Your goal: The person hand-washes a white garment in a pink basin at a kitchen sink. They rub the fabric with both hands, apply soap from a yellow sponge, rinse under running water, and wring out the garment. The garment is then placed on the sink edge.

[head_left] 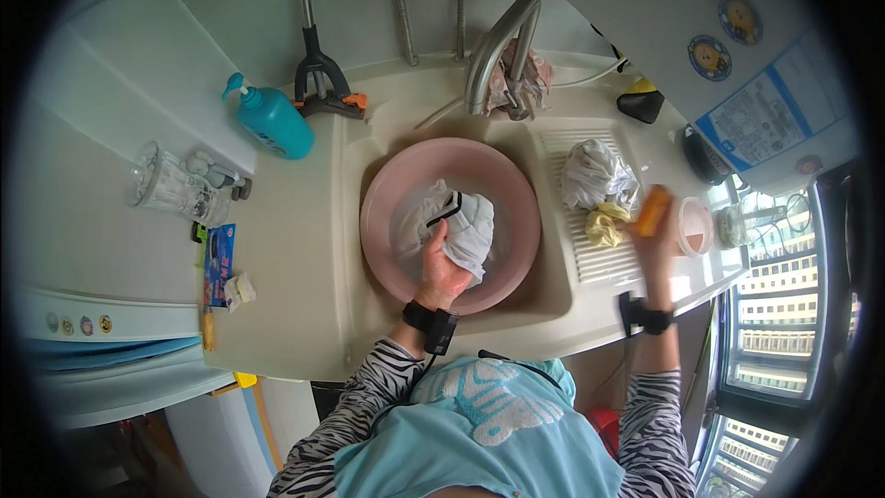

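Observation:
My left hand (444, 269) is closed on a white garment with black trim (468, 232), bunched up over the pink basin (524, 249). More pale cloth hangs down into the cloudy water in the basin. On the right, my right hand (654, 247) grips an orange bar of soap (654, 210), slightly blurred, above the edge of the ribbed drainboard. A small round pinkish tub (694, 226) stands right beside that hand. Next to it on the drainboard lie a crumpled white cloth (599, 175) and a yellow cloth (607, 224).
A metal faucet (502, 51) arches behind the basin, which sits in the cream sink (355, 304). To the left are a teal pump bottle (277, 122), a squeegee mop head (323, 97) and clear glassware (180, 186). Glass jars (737, 224) line the right edge by the window.

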Action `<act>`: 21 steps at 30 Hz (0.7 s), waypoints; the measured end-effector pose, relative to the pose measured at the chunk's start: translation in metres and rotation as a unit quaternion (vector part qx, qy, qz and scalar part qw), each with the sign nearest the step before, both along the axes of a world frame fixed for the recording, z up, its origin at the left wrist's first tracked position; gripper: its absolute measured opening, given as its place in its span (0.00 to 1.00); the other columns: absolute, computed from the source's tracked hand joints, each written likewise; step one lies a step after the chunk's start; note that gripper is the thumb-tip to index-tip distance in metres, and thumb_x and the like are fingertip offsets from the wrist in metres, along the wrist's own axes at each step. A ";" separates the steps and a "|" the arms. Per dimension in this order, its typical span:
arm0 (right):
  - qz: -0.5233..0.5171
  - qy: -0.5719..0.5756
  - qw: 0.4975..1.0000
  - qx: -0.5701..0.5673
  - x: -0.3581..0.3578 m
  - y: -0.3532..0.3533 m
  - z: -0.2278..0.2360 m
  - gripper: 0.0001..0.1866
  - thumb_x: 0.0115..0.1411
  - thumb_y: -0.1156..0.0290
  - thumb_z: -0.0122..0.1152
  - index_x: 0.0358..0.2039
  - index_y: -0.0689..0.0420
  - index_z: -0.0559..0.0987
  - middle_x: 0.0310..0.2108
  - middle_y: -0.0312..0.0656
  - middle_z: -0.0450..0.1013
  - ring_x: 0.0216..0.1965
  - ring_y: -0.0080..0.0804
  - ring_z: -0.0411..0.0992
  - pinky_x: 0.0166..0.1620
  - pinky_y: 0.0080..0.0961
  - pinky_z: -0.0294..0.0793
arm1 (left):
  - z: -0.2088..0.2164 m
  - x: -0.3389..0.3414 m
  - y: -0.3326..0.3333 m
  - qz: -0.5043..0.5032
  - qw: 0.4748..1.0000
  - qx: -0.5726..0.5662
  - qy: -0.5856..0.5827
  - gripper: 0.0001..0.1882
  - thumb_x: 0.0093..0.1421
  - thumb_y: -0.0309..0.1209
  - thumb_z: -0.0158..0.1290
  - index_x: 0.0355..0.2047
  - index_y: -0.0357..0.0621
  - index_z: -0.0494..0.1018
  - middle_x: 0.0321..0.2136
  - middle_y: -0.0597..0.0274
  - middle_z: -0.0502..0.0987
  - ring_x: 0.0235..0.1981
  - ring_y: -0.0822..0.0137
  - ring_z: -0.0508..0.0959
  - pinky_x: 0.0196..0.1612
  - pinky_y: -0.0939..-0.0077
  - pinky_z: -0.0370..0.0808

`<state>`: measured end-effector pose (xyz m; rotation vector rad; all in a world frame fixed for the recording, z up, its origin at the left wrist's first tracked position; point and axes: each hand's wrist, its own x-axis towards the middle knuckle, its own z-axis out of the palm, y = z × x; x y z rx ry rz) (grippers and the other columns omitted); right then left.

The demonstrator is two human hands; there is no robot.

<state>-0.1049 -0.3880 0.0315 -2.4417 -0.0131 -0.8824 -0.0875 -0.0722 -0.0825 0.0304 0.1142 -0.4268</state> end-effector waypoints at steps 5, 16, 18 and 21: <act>0.228 0.213 0.948 0.069 0.010 0.185 -0.057 0.41 0.39 0.43 0.71 0.41 0.65 0.67 0.36 0.53 0.68 0.36 0.52 0.70 0.39 0.39 0.72 | -0.019 -0.005 0.004 -0.044 0.998 0.013 -0.048 0.25 0.66 0.46 0.41 0.57 0.44 0.62 0.54 0.58 0.68 0.55 0.60 0.68 0.57 0.63 0.65; 0.221 0.314 0.923 -0.024 0.056 0.246 -0.094 0.42 0.50 0.39 0.59 0.50 0.66 0.64 0.47 0.55 0.65 0.51 0.52 0.64 0.49 0.40 0.68 | -0.031 0.005 0.016 0.051 0.995 0.064 -0.062 0.30 0.65 0.54 0.38 0.60 0.50 0.58 0.56 0.66 0.65 0.56 0.66 0.66 0.58 0.69 0.63; 0.227 0.180 0.953 -0.085 0.054 0.242 -0.094 0.43 0.50 0.40 0.59 0.53 0.63 0.62 0.47 0.52 0.68 0.51 0.51 0.65 0.50 0.39 0.68 | -0.032 0.010 0.014 0.066 0.989 0.124 -0.039 0.29 0.65 0.53 0.37 0.59 0.49 0.60 0.56 0.66 0.65 0.55 0.66 0.67 0.57 0.70 0.65; 0.162 0.317 0.933 0.052 0.057 0.244 -0.094 0.42 0.51 0.42 0.59 0.53 0.63 0.61 0.46 0.53 0.69 0.46 0.54 0.69 0.46 0.42 0.70 | -0.034 0.012 0.016 0.042 0.993 0.106 0.018 0.27 0.66 0.51 0.35 0.57 0.47 0.61 0.55 0.65 0.66 0.55 0.66 0.68 0.57 0.70 0.66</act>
